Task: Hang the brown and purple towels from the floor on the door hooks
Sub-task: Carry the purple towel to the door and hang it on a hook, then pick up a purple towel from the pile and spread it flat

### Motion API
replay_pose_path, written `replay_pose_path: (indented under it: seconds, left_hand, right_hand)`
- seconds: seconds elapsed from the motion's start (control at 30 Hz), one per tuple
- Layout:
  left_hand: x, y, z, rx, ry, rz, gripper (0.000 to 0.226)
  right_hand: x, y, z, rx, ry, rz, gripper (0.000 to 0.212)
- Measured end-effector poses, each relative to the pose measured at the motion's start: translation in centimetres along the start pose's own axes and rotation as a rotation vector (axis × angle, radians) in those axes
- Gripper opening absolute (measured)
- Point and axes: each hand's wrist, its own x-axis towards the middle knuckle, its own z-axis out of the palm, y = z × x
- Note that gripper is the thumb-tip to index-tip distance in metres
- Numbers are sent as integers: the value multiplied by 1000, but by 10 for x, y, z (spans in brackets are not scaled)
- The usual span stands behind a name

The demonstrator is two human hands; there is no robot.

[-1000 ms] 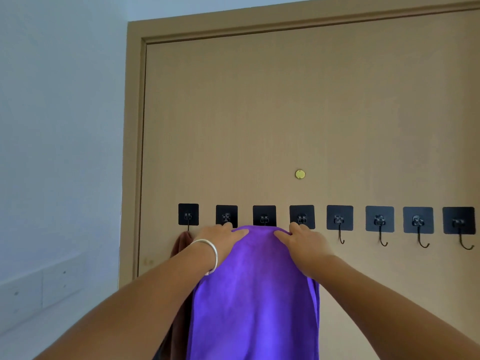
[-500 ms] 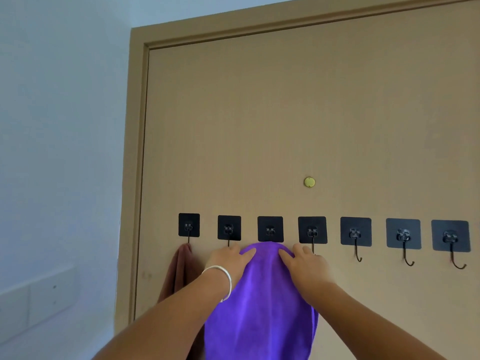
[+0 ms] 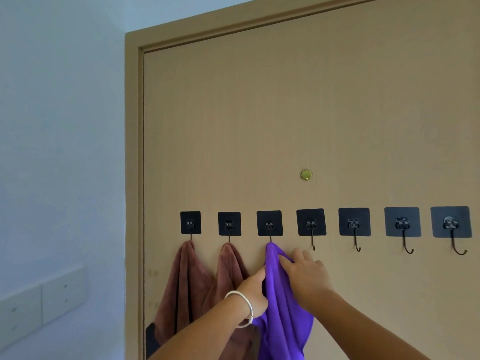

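Both hands work the purple towel, which hangs lengthwise straight down from the third hook from the door frame. Right hand lies with relaxed fingers on its upper fold; left hand grips its edge. Brown towel hangs from the two hooks nearer the frame.

Soft, even daylight fills the view, with no hard shadows and no glare. The wall at the left takes a cool bluish cast, while the door reads a flat warm tan. The two hook pads nearest the door's right edge look washed out and greyer than the rest. Wide-angle distortion tilts the door frame and bends its top line. Focus is fairly sharp overall, softening slightly at the edges.
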Motion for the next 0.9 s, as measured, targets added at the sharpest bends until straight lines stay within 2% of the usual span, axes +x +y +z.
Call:
replay_pose_path:
  seconds: [0.03,0.17,0.27,0.4,0.5,0.6,0.73,0.9]
  left_hand:
    - [-2,-1,2,51,1,-2,71]
    - [-11,-5,3,531,21,-17,48]
    - [-18,5,-3,690,40,2,38]
    - [-24,16,-22,878,33,-26,38]
    - [-26,23,-39,916,128,-15,33]
    - [-22,29,-51,842,248,47,34]
    - [-12,34,-55,760,381,245,45]
    - [-7,47,-45,825,396,494,51]
  right_hand:
    - [-1,0,0,-5,-1,7,58]
    - [-6,0,2,-4,-53,22,62]
    - [-10,-3,2,23,-133,-20,66]
    - [-21,-4,-5,-24,-209,-70,52]
    - [-27,5,-17,-30,-170,-60,50]
    - [-37,17,-28,-25,-100,-33,52]
    - [-53,39,-42,-40,-47,21,47]
    - [-78,75,-64,-136,-61,121,46]
